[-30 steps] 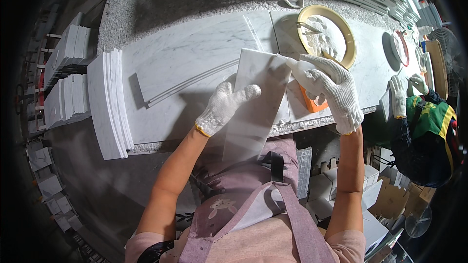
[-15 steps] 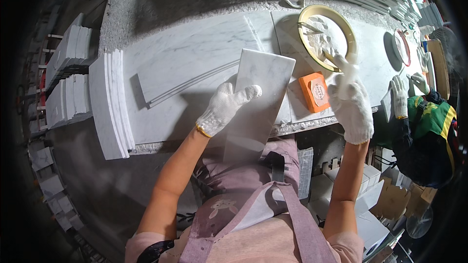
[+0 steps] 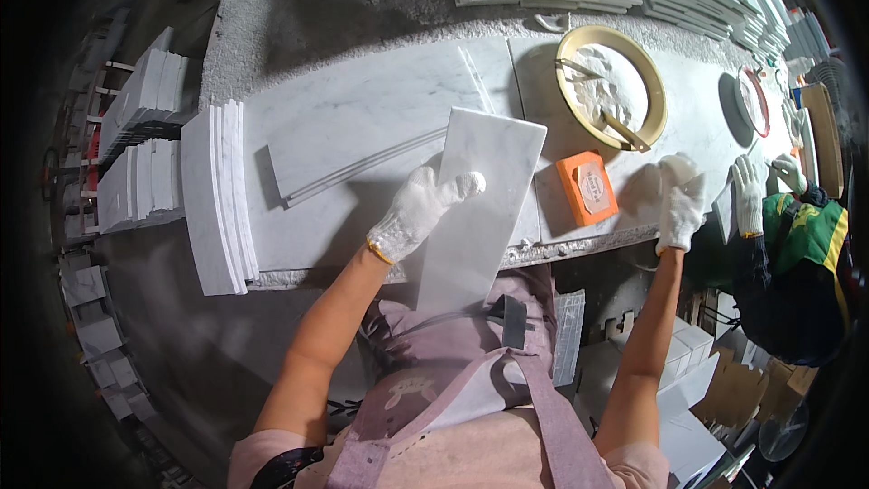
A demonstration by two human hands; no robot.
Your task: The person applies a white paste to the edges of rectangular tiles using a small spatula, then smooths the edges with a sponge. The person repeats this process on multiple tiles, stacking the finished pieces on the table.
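Left hand pinching the white tile, thumb on its face and fingers hidden behind; the tile spans the bench's front edge, near end overhanging. Right hand, blurred, is beside the orange box, near the bowl; whether spread or closed cannot be told.

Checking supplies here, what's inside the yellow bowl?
The bowl holds white powder, a brown handle and a grey tool. Whatever lies beneath the powder is covered and can't be seen.
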